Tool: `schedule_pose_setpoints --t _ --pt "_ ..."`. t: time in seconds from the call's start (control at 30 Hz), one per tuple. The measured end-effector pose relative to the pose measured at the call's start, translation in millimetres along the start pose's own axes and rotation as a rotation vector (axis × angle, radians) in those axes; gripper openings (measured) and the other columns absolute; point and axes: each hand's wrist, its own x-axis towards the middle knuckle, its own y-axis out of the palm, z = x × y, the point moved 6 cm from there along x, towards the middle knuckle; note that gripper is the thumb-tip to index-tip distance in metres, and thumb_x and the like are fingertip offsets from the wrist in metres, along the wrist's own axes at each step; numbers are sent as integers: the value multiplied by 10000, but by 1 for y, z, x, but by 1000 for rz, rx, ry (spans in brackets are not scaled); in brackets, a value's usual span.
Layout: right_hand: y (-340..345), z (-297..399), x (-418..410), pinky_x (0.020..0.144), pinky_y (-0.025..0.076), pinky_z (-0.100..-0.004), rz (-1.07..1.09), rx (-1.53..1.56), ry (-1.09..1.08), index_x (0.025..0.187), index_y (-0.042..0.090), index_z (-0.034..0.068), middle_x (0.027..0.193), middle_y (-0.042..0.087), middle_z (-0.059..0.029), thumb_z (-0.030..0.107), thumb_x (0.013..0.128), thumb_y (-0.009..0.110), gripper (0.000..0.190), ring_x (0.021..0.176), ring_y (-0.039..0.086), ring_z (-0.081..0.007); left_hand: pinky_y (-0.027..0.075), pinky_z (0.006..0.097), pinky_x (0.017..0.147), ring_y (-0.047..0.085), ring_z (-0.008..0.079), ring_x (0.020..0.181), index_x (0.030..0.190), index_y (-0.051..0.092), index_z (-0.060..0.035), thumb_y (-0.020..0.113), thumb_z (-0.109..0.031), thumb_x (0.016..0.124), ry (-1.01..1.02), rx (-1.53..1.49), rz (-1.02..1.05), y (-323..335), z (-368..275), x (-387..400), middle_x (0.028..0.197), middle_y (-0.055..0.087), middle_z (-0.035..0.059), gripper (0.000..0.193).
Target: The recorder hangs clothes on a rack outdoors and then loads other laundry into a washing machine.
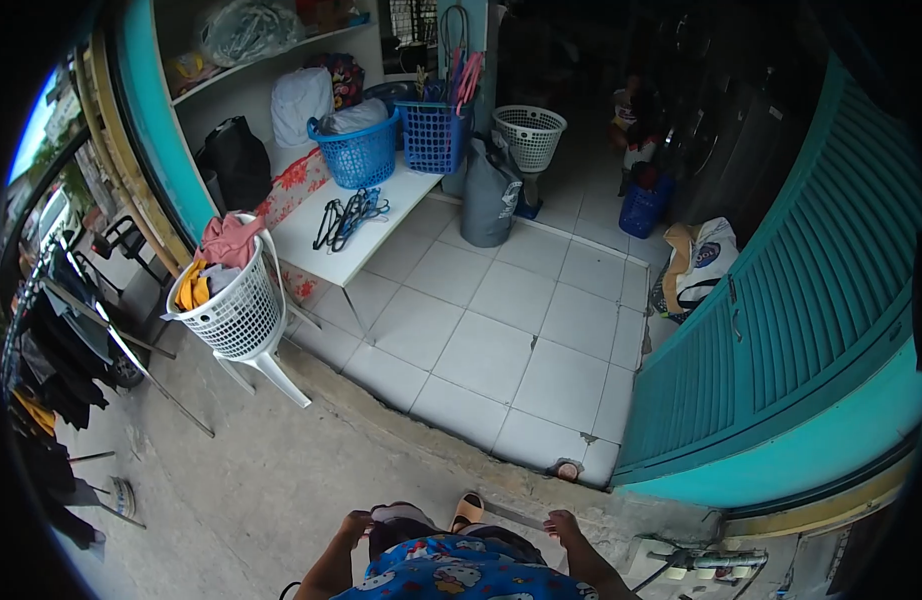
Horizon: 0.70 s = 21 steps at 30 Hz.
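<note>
My left hand (pixel 356 523) hangs low beside the dark shorts (pixel 389 531), its fingers curled and partly hidden. My right hand (pixel 563 526) hangs free on the other side, holding nothing, with the fingers loosely bent and a little apart. Ahead to the left, a white laundry basket (pixel 239 313) of clothes rests on a white plastic chair (pixel 269 367). Several dark clothes hangers (pixel 348 217) lie in a tangle on a white table (pixel 314 259). Behind them stand a round blue basket (pixel 359 156) with a filled plastic bag and a square blue basket (pixel 433 139) holding more hangers.
A raised concrete sill (pixel 408 427) edges the tiled floor (pixel 483 352). A grey sack (pixel 491 199) stands by the table, near a white basket (pixel 532 135). Teal louvred doors (pixel 768 322) flank the right. Clothes hang on a rack (pixel 63 330) at left; a person (pixel 633 120) is in the dark interior.
</note>
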Motion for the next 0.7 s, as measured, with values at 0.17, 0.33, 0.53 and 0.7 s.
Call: schedule_pose_setpoints --t 0.17,0.33,0.53,0.7 --pt "5 185 42 499 451 -305 -53 1 -227 1009 521 96 804 615 -86 241 855 510 213 604 578 -158 439 369 653 571 170 799 1084 489 -108 498 -140 815 -64 -240 -198 2 -50 32 900 590 54 272" --pt "22 252 59 555 440 -293 -54 140 -154 1025 520 126 862 625 -61 208 865 485 183 651 583 -148 431 394 665 577 194 827 1069 504 -114 478 -171 835 -162 -151 -153 21 -97 76 926 594 65 243" --pt "35 271 109 499 447 -286 -19 389 7 1098 480 87 903 614 -115 204 863 474 263 708 603 -216 427 409 656 593 198 826 1051 516 -127 432 -207 871 -244 6 -31 52 -194 160 915 611 63 214" --pt "4 291 136 448 442 -310 -271 477 159 1081 470 53 847 606 -144 194 852 469 268 686 600 -245 436 376 635 575 155 785 1070 489 -110 488 -165 830 -13 -43 -79 66 -349 239 875 601 38 246"
